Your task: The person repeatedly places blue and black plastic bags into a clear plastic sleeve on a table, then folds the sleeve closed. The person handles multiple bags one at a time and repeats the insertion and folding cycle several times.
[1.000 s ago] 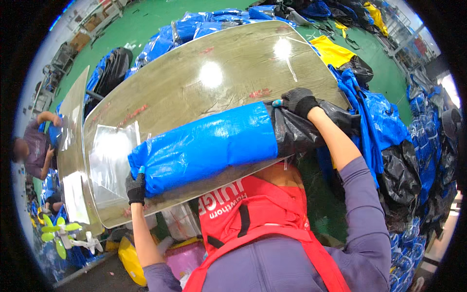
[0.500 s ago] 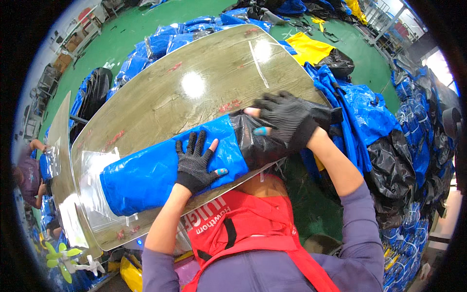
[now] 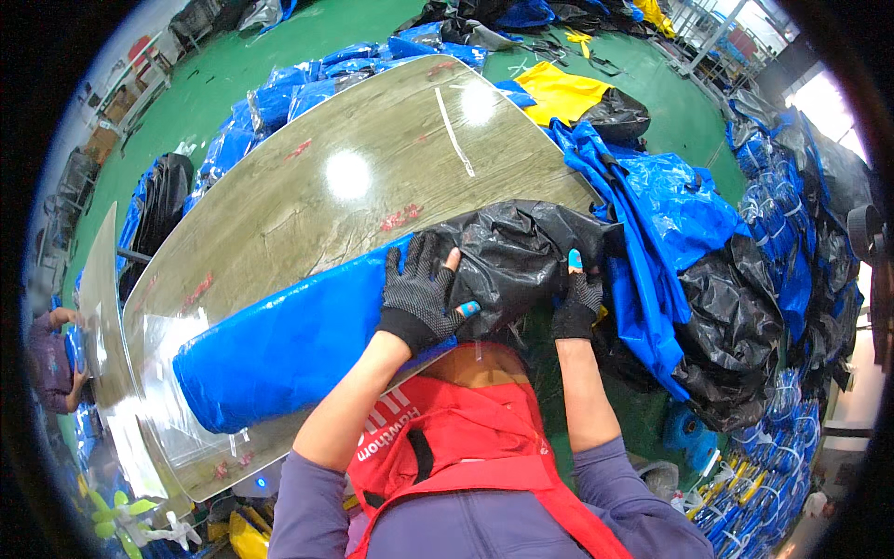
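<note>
A shiny blue bag with a black end section, made of tarpaulin-like material, lies across the table in front of me. My left hand, in a black dotted glove with some fingertips bare, rests flat on it beside the blue-black seam, fingers spread. At the near edge of the black section, my right hand grips the material. Its thumb, with a blue wrap, lies on top, while the other fingers are mostly hidden. The black section is puffed up and creased between my hands.
The glossy brown table has curved edges and red marks. Blue bags line its far side. More blue and black bags are heaped at the right, below a yellow bag. A person works at far left; a green-bladed fan stands lower left.
My right hand has gone from lying on top of the black section to gripping its near edge. My left hand has slid right toward the seam. The black section has lifted and bulged.
</note>
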`<state>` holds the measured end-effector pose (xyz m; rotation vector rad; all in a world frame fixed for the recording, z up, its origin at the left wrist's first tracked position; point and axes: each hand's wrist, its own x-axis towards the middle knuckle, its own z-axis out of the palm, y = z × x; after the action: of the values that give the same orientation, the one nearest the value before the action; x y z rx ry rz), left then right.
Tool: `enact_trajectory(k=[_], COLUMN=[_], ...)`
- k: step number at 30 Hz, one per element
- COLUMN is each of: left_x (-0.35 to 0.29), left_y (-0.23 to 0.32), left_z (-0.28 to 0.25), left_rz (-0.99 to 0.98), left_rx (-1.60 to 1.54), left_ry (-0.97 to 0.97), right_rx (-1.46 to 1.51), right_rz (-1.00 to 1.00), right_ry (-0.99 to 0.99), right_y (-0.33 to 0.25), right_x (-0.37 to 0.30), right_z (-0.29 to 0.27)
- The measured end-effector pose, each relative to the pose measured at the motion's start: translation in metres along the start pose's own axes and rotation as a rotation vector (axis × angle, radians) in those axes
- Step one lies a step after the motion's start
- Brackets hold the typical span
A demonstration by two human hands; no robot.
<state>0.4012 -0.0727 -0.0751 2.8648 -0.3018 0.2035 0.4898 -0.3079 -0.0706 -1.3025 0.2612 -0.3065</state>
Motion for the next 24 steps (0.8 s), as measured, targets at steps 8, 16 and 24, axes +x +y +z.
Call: enact_trajectory(k=[8, 16, 24], left_x=[-0.020, -0.126, -0.165], left_y=[0.009, -0.025, -0.084], left_z=[-0.015, -0.110, -0.026], left_rz=[-0.147, -0.238, -0.236], left_rx=[-1.015, -0.221, -0.071], left_ry=[-0.352, 0.023, -0.052], right_rx=[-0.582, -0.842, -0.979], right_rz=[-1.050, -0.883, -0.912], right_ry=[-1.060, -1.353, -1.161], right_y=[-0.032, -0.007, 0.015], right_x=[-0.085, -0.145, -0.171], right_z=[0.102, 0.106, 0.153])
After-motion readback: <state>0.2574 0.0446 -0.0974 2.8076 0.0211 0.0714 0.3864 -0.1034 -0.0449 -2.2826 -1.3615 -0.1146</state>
